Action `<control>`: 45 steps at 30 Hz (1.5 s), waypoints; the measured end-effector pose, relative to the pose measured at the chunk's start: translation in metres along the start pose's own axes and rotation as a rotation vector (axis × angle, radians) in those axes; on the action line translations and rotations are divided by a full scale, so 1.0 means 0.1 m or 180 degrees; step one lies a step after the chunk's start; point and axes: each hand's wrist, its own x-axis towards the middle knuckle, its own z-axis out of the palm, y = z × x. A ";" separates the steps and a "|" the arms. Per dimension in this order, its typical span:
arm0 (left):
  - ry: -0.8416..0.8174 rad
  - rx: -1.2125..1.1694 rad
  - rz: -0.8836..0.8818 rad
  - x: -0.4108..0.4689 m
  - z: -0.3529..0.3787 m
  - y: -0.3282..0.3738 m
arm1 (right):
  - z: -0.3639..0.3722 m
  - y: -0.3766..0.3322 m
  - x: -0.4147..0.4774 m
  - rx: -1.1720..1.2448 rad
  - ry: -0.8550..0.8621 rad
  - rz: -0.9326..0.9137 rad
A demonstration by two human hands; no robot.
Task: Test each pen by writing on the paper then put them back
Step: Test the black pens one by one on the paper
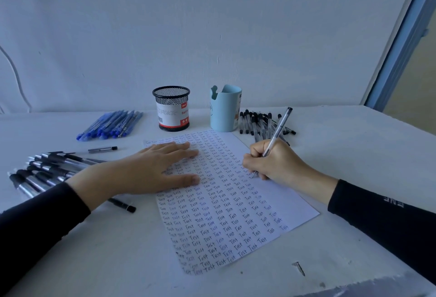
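While the pen (276,135) is gripped in our right hand (271,162), its tip meets the paper (236,202) near the right edge, among rows of "Test". Our left hand (151,169) lies flat on the sheet, fingers straight. Around it on the table (354,155) sit black pens (259,123), blue pens (111,125), a mesh cup (171,107) and a blue holder (225,107).

Lays the left hand (151,169) flat, palm down, on the paper (236,226), fingers straight and slightly apart, thumb out to the side. Grips a pen (279,126) in the right hand (271,162), fingers curled round its lower barrel, tip at the sheet. Wears dark sleeves (40,221) to both wrists.
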 end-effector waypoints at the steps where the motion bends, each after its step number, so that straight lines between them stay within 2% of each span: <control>1: 0.0001 0.0006 0.0001 0.00 0.00 0.00 | 0.00 0.00 0.00 -0.0021 0.0001 -0.0006; 29: 0.0036 -0.0018 0.0003 0.02 0.01 -0.02 | -0.02 0.04 0.02 -0.0007 0.0023 -0.0025; 35: 0.0043 -0.0012 0.0020 0.01 0.01 -0.02 | -0.07 0.00 0.03 0.0729 0.0279 0.0146; 41: 0.0065 0.0014 0.0036 -0.01 0.00 0.01 | -0.20 -0.07 0.11 0.1265 0.0226 0.0561; 45: 0.0069 0.0012 0.0057 -0.02 -0.01 0.02 | -0.33 -0.14 0.26 0.1490 0.0194 0.0393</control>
